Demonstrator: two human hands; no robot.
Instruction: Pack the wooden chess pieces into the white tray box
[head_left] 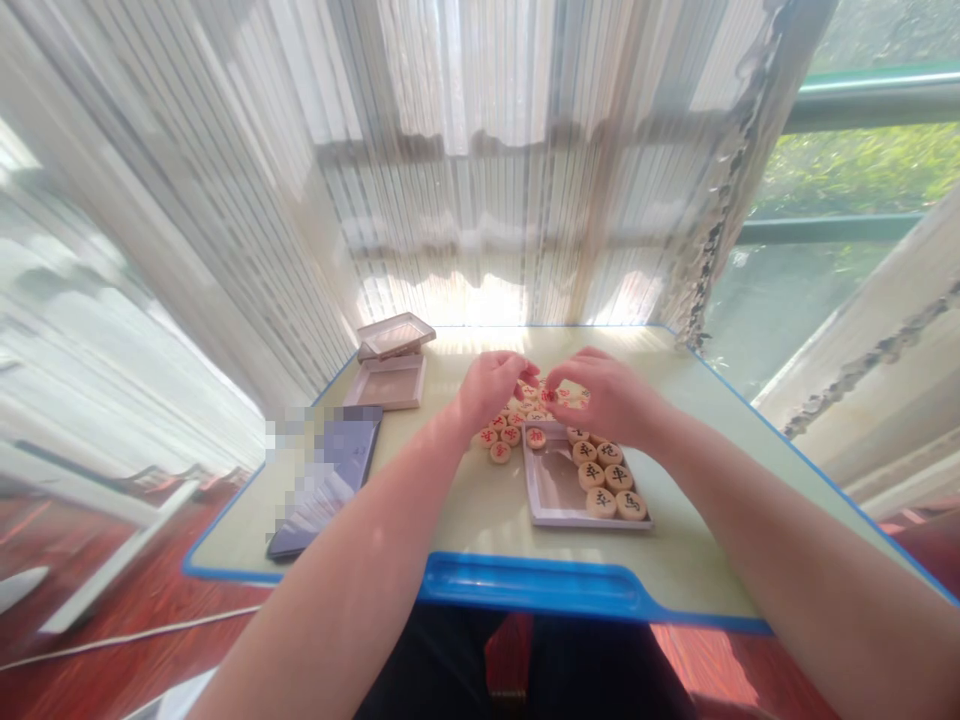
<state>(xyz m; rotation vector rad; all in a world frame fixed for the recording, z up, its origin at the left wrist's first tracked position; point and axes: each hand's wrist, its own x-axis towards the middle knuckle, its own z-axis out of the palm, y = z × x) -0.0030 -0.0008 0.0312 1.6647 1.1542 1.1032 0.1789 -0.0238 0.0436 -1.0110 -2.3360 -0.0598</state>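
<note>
Table (724,400): pale top, blue edging. Shallow open box (553,495): black-character xiangqi pieces (592,474) along its right side. Right hand (606,392) pinches a red-character xiangqi piece (549,396) just beyond the box; left hand (493,384) (grip cannot be told) hovers beside it.

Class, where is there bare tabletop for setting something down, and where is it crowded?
Free: the table right of the right hand, out to its edge; also between the left arm and open box. Crowded: behind the box, where loose pieces cluster.
</note>
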